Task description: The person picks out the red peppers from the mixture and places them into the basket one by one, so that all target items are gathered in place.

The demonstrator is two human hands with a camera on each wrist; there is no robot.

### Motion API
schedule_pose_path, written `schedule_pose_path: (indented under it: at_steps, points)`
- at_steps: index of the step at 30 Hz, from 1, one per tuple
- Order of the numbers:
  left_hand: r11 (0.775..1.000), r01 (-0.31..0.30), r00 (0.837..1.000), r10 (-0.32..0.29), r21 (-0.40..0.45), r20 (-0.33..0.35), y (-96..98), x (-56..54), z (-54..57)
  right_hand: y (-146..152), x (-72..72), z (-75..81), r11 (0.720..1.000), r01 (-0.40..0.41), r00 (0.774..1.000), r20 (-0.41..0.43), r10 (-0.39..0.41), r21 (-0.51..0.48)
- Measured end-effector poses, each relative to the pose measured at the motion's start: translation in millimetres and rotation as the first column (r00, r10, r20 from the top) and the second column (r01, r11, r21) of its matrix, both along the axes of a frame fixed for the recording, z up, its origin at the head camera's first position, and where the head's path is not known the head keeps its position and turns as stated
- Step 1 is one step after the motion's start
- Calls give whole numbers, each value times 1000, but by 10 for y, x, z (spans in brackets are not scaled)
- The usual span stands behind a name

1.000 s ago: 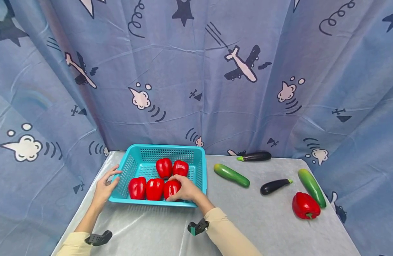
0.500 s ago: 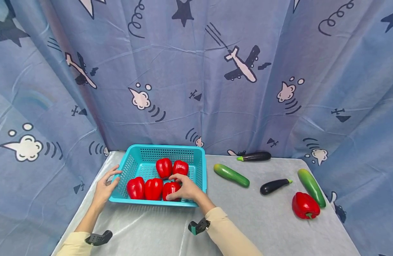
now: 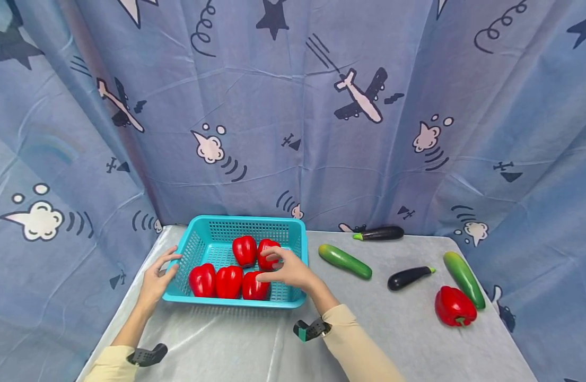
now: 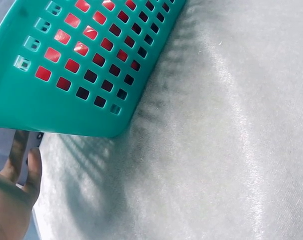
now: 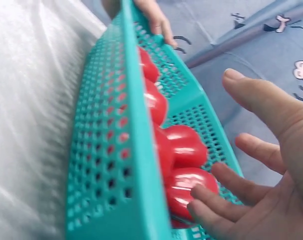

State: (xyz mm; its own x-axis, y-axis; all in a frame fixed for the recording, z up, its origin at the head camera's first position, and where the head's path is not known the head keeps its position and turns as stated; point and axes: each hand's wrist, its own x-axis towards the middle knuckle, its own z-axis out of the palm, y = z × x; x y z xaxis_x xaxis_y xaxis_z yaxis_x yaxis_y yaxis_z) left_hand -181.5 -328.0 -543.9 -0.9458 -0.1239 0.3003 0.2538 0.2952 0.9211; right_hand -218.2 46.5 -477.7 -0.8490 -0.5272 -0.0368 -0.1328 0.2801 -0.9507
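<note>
A turquoise plastic basket [image 3: 211, 302] holds several red bell peppers. Three line its front side: a left one [image 3: 202, 280], a middle one [image 3: 228, 281] and a right one [image 3: 253, 287]. Two more, one pepper [image 3: 244, 250] beside another [image 3: 265, 248], sit further back. Above the right end of the basket my right hand [image 3: 293, 270] hovers with fingers spread, holding nothing; it partly covers the back right pepper in the head view. My left hand [image 3: 154, 279] rests its fingers at the basket's left rim. In the left wrist view, the basket's perforated wall [image 4: 66, 107] shows red through its holes.
Right of the basket lie a green cucumber-like vegetable [image 3: 345, 261], an eggplant [image 3: 381, 233] by the curtain [image 3: 254, 159], another eggplant [image 3: 409, 277], a second green vegetable [image 3: 464, 280] and a loose red bell pepper [image 3: 455, 306]. A pale cloth covers the table [image 3: 369, 329].
The front row of peppers shifted slightly left, my right hand on the right one. That hand then let go and moved up and right. My left hand stayed put.
</note>
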Motion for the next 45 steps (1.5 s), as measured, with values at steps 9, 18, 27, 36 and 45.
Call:
schedule_pose_path:
  at_steps: [9,18,27,36,45]
  points:
    - [1000,5,1000,-5,-25,-6,-16,-21,-15,276,-27,102,993,22,1000,-14,-23,-115]
    - [1000,6,1000,-6,-25,-12,-16,-11,-20,630,11,194,970,115,993,21,-114,-213]
    - [999,-12,1000,12,-46,14,9,11,13,1056,67,189,928,193,981,86,-174,-318]
    - [997,-18,1000,19,-70,21,4,2,-10,1423,123,116,913,234,972,91,-216,-335]
    - [996,-31,999,33,-85,28,0,4,8,1824,196,61,904,259,966,101,-239,-339]
